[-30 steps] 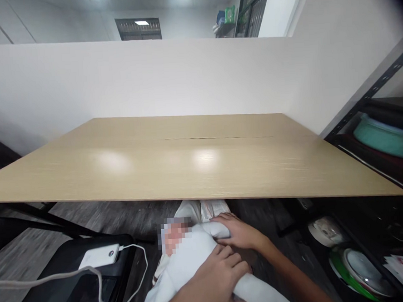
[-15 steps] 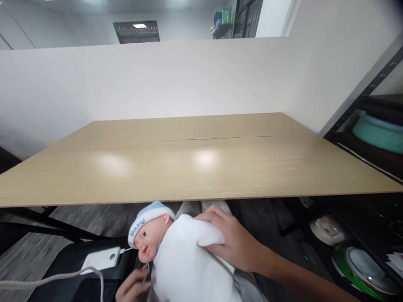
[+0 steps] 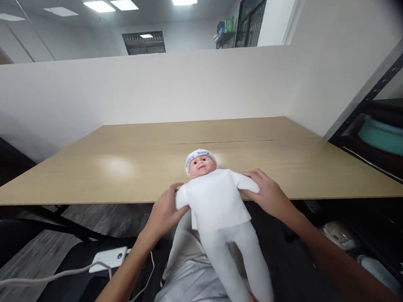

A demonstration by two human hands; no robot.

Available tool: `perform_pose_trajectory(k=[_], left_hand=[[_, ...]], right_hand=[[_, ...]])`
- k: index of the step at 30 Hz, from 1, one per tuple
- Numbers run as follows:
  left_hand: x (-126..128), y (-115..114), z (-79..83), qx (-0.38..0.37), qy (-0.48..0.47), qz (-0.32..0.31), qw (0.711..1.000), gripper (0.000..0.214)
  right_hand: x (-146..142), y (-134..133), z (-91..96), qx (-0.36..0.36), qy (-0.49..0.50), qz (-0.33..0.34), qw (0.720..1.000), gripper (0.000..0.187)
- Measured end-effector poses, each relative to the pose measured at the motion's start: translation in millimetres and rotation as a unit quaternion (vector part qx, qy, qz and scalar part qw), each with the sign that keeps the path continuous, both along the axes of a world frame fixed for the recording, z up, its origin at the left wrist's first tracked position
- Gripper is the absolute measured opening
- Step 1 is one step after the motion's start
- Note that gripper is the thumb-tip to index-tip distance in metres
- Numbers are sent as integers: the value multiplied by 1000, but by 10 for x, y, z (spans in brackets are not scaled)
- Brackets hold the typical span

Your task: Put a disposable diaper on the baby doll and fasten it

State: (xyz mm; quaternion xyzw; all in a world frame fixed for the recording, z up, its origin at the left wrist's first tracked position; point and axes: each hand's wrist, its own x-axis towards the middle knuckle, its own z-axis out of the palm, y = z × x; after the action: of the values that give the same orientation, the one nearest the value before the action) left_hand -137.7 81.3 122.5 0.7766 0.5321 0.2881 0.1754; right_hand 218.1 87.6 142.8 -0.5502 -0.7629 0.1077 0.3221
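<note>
Baby doll (image 3: pixel 218 200): dressed in white with a white cap (image 3: pixel 198 154), held face-up toward the camera at the near edge of the table (image 3: pixel 120 169). Its head and shoulders are over the wood, and its legs hang down below the edge.
Hidden from view: both ends of the doll's arms are covered by the person's hands. The feet run to the bottom edge and are blurred. The blue lettering on the cap is too small to read.
Hard to make out: the lower levels of the shelf rack (image 3: pixel 373 113) on the right are dark and their contents indistinct. Whether the doll's back rests on the table edge cannot be told.
Left hand (image 3: pixel 166 212): closed around the end of the doll's arm on its side, fingers curled over the sleeve.
Right hand (image 3: pixel 267 195): wrapped over the doll's other arm, fingers lying across the shoulder end of the sleeve.
Doll and hands: the doll is stretched between the two hands with its torso centred and its arms spread outward.
Below: the person's grey-clad lap (image 3: pixel 192 288) lies under the doll's legs.
Left of the lap: a white power bank (image 3: pixel 109 259) with a cable (image 3: pixel 42 278) sits on a black surface.
Rack: a teal basin (image 3: pixel 390 135) sits on an upper shelf.
</note>
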Motion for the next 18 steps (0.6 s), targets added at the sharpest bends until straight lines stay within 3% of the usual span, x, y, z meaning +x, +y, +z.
perform_pose_trajectory(k=[4,8,13,18], left_hand=[[97,379,42,12,55,-12,998,55],[8,516,-14,29,89,-17,995,49],[-171,746,-92,45,142,-30,988,52],[-152,1333,-211,67,144,-51,986,53]], right_hand=[[238,211,-223,-10,-64,-30,997,35],[427,198,-430,-6,-59,-35,998,33],[628,229,-585,-29,-37,8,999,32],[722,711,-639,-38,-27,30,998,37]])
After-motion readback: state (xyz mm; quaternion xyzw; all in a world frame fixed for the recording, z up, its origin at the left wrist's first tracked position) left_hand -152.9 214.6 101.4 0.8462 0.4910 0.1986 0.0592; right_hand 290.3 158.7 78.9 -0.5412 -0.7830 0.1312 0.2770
